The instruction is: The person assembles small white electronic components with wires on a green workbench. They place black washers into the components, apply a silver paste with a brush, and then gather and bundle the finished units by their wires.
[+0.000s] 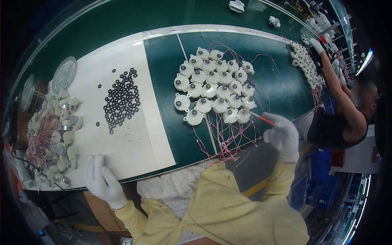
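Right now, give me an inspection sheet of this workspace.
Surface: green belt with a white sheet laid over its left part.
Job's things: white round motors in rows; red-handled tool.
Clutter: black washers; loose pile of motors at left.
Hands: right hand, gloved, holds the tool; left hand, gloved, rests on the sheet's edge.
Cables: pink wires trail from the motors.
Surroundings: co-worker's arm reaching over more motors.

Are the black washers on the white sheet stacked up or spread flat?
Spread flat: the black washers lie in one layer in a tight cluster on the white sheet, with a few strays apart from it.
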{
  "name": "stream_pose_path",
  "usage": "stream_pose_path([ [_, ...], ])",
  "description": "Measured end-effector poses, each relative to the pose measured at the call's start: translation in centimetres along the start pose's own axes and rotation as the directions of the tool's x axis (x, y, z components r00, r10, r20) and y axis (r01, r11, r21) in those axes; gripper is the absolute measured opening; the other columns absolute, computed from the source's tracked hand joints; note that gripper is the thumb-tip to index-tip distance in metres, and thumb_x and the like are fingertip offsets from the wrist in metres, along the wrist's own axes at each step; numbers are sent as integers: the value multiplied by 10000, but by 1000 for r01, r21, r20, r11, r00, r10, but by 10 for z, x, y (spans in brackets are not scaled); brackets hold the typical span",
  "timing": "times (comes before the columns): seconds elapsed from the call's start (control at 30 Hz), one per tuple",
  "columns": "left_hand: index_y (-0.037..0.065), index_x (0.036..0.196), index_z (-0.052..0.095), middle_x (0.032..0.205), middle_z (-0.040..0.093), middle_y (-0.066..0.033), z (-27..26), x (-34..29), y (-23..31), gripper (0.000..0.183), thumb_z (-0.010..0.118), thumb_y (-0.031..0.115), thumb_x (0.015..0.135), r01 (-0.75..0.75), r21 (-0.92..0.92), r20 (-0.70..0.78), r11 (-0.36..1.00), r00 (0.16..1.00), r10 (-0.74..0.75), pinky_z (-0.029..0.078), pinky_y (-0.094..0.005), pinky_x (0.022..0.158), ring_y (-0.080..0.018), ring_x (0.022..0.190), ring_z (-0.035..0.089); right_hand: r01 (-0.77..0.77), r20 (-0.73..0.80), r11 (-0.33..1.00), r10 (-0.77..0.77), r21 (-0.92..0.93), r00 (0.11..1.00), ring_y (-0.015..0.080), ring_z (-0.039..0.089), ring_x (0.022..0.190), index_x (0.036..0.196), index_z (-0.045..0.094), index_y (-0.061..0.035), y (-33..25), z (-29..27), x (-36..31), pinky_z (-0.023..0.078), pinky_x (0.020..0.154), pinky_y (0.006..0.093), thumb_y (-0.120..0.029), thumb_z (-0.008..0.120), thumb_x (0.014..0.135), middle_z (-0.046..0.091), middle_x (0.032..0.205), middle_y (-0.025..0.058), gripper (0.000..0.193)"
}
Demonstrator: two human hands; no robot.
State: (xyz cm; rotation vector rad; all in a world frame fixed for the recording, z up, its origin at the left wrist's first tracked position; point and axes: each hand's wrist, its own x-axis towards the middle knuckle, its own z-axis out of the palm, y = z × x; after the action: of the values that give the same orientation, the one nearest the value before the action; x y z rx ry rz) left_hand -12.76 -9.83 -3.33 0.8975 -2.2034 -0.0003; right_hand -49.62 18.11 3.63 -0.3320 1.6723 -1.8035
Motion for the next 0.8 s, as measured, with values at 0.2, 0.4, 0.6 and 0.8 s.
stream_pose_path([
  [0.2,-71,1081,687,1041,699,-191,0,1,2,272,502,97,974,5,-3,-7,1000,1000,-5,491,-487,925,-399,1021,635,-51,-69,966,35,-254,997,105,498,397,1193,598,172,-9,3,-3,443,451,211,-101,474,849,568,520,77,457],
  [0.4,-74,1074,688,1035,700,-193,1,1,1,270,503,95,974,7,-18,-11,1000,1000,-7,494,-486,918,-402,1014,638,-65,-34,880,55,-470,998,90,541,444,1193,652,97,-28,10,-7,398,427,180,-99,475,859,632,611,88,426],
  [0.6,-76,1076,685,1036,698,-195,1,1,0,269,501,95,978,6,-20,-8,1000,1000,-6,494,-484,915,-401,1014,637,-26,-52,876,1,-482,999,89,563,479,1205,649,96,-33,10,-10,408,437,184,-80,470,861,641,633,77,425],
  [0.8,-74,1082,685,1047,698,-192,1,0,0,274,500,100,981,7,-17,-9,1000,1000,-7,491,-483,919,-402,1018,635,26,75,847,16,-531,997,83,579,507,1195,666,80,-42,22,-13,404,455,180,-28,459,867,648,662,59,403],
])
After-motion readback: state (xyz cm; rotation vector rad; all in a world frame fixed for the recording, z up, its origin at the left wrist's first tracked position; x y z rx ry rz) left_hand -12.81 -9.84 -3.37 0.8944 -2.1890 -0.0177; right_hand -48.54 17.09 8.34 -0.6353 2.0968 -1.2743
